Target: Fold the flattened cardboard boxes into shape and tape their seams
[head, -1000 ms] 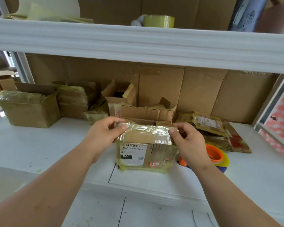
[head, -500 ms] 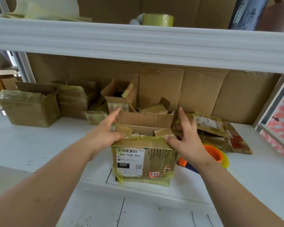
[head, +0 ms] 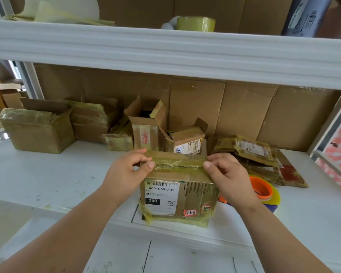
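Small brown labelled cardboard box stands formed on the white shelf; left hand and right hand pinch its top flaps closed; taping apparently remains.

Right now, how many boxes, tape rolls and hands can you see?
Folded-up cardboard boxes: 6 (labelled box in front, five behind it)
Tape rolls: 2 (yellowish roll up top, orange-cored roll)
Hands: 2 (left hand, right hand)
Total: 10

White shelf, cardboard boxes
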